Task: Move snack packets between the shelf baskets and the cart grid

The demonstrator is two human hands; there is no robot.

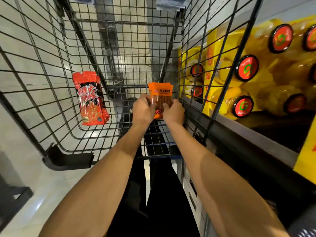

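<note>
Our left hand (pixel 143 108) and right hand (pixel 173 111) grip the orange snack packets (pixel 160 92); red snack packets (pixel 90 100) lie at nine o'clock.

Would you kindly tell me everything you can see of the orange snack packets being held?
The orange plastic snack packets form a small fanned stack, upright inside the black wire cart. Orange header with dark characters, clear window showing thin reddish-brown sticks. The left hand and right hand grip the lower sides.
</note>
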